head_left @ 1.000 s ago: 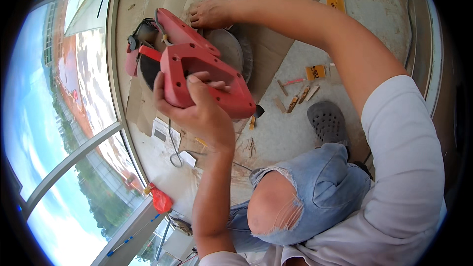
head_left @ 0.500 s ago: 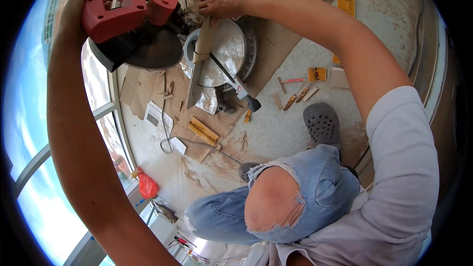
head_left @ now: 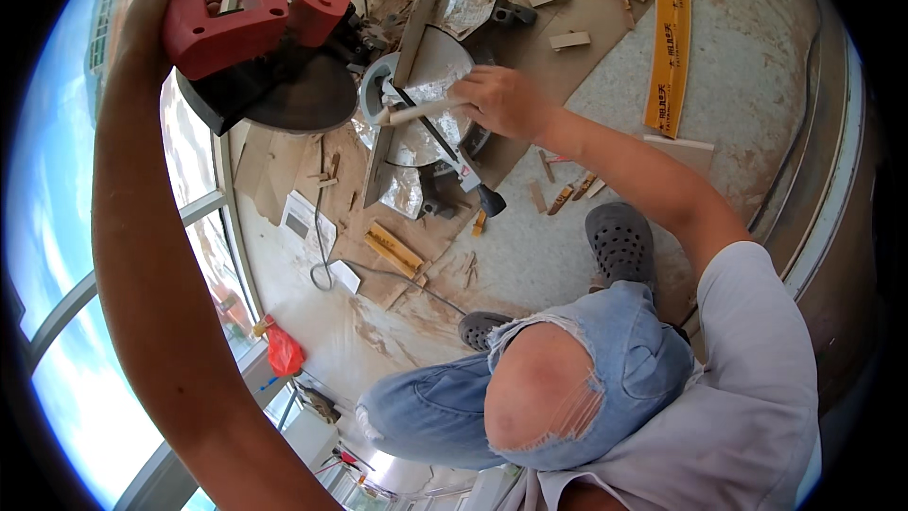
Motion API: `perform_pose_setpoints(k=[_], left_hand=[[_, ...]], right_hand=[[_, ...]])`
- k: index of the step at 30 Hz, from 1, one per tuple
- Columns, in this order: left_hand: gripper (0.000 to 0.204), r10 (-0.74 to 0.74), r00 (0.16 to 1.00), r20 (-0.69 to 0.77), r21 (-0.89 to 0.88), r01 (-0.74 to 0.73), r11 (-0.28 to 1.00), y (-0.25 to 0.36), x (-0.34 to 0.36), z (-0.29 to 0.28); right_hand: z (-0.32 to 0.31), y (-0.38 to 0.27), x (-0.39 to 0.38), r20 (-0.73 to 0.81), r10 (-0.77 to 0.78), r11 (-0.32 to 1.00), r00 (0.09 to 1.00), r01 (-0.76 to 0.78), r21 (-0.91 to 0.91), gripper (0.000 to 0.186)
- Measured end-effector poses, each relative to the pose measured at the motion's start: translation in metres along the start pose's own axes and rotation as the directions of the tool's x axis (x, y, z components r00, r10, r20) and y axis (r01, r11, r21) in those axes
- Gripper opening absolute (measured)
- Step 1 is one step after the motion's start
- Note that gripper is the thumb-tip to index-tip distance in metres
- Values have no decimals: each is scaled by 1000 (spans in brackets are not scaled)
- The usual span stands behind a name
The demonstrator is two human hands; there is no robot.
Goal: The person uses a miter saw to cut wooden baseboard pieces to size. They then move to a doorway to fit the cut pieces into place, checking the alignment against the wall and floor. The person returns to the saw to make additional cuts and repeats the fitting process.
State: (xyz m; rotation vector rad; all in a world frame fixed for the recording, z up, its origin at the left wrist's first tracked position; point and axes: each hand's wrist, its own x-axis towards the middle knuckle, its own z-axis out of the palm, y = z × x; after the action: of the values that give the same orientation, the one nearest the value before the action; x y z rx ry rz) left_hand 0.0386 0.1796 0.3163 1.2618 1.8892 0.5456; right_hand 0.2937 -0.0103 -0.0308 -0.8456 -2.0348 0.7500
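Note:
My left hand [head_left: 154,9] is wrapped round the red handle [head_left: 227,19] of a mitre saw. The saw's head is raised, with its dark round blade [head_left: 303,99] up and left of the turntable. My right hand [head_left: 501,99] pinches one end of a short pale strip [head_left: 413,114], apparently trim or wood. That strip lies crosswise over the silvery round saw table [head_left: 437,61], its far end close to the fence [head_left: 416,33]. A long dark arm with a black knob [head_left: 490,202] sticks out from the table toward me.
Cardboard and sawdust lie under the saw. Around it are pale offcuts [head_left: 569,40], a long orange printed strip [head_left: 668,47] and a short orange piece [head_left: 392,248]. A grey cord [head_left: 397,276] crosses the floor near my shoes [head_left: 621,241]. Windows line the left side.
My right hand has drawn back from the fence toward me and to the right, swinging the pale strip crosswise. The left hand keeps hold of the handle, and the saw head stays raised.

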Motion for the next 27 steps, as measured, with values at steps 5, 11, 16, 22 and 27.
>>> perform_pose_setpoints(k=[5,11,16,22,27], left_hand=[[45,78,997,17,14,-78,997,-9,10,-1],[37,133,984,-119,62,-126,990,-5,-5,-4],[32,66,972,-224,-23,-73,997,15,-28,32],[34,120,964,-238,3,-123,992,7,-27,32],[34,131,966,-222,7,-133,991,6,-18,28]], right_hand=[[-21,-29,-44,228,368,868,901,-421,263,28],[-71,-5,-78,416,600,479,683,-723,497,37],[-105,-9,-86,453,623,416,637,-761,498,40],[-120,-11,-85,446,611,436,655,-748,500,47],[-129,-3,-93,476,631,424,612,-786,450,46]])
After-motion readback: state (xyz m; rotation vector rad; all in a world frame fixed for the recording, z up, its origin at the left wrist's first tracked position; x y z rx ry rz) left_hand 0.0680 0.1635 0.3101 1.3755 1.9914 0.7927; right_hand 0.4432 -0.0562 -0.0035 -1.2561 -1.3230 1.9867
